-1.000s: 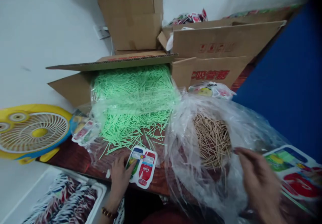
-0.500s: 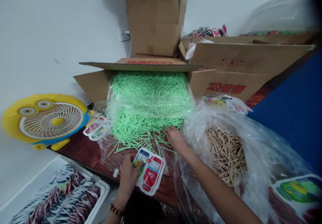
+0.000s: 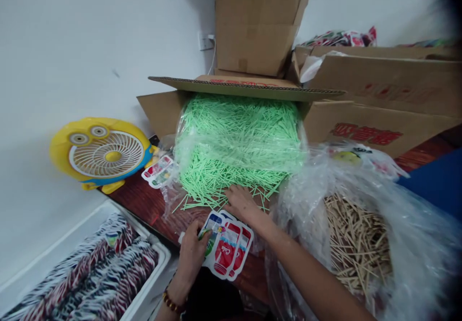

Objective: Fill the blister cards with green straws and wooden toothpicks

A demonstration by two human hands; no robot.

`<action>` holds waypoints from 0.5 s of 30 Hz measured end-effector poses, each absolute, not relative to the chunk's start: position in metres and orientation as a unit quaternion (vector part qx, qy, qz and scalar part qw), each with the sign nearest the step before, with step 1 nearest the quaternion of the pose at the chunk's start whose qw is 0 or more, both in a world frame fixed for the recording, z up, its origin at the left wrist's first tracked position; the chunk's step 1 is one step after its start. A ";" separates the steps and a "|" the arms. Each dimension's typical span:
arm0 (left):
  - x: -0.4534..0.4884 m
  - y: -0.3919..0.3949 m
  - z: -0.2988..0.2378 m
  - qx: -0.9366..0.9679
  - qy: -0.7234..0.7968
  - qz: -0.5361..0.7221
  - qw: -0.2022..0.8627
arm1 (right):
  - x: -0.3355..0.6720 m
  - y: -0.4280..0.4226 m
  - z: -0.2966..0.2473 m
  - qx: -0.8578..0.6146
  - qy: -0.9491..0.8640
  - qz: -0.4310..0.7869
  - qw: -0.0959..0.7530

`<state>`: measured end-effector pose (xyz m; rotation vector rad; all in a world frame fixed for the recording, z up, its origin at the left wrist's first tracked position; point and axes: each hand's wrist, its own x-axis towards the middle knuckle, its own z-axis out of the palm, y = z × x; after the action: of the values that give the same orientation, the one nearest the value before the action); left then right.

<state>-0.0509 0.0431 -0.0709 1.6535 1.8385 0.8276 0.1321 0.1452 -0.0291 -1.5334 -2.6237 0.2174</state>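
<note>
My left hand [image 3: 193, 249], wearing a beaded bracelet [image 3: 172, 304], pinches two overlapping flat packets [image 3: 227, 249] printed with red cola bottles, fanned slightly apart. At the front edge of a big heap of thin green straw candy sticks [image 3: 231, 152], my right hand [image 3: 241, 201] has its fingers curled down onto loose sticks; its fingertips are partly hidden there. The heap spills from a clear plastic bag inside an open cardboard box [image 3: 162, 111]. Right of my right forearm, thin brown sticks [image 3: 357, 244] lie in another clear bag [image 3: 296, 224].
A yellow character-shaped fan [image 3: 108, 155] stands at the left, near another printed packet [image 3: 159, 172]. Below it, a white foam box [image 3: 162, 253] holds rows of packets [image 3: 108, 268]. More cardboard boxes [image 3: 256, 27] stand behind, against the wall.
My right hand has moved left along the front of the green sticks. A second packet now shows behind the first in my left hand. The whole view has shifted.
</note>
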 end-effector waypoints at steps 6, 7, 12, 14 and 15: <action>-0.055 0.036 -0.080 0.625 0.694 0.283 0.219 | 0.105 0.154 -0.041 -0.535 -0.843 0.047 0.029; -0.055 0.036 -0.081 0.624 0.695 0.282 0.216 | 0.102 0.155 -0.042 -0.538 -0.841 0.045 0.024; -0.052 0.036 -0.080 0.628 0.696 0.276 0.214 | 0.085 0.160 -0.046 -0.545 -0.837 0.043 0.002; -0.052 0.035 -0.078 0.628 0.695 0.272 0.220 | 0.080 0.163 -0.048 -0.547 -0.836 0.047 -0.005; -0.052 0.035 -0.078 0.627 0.695 0.271 0.224 | 0.079 0.164 -0.050 -0.548 -0.835 0.050 -0.009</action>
<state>-0.0520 0.0349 -0.0777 1.7315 1.9185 0.7476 0.0786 0.1645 -0.0495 -1.7318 -2.6386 0.1594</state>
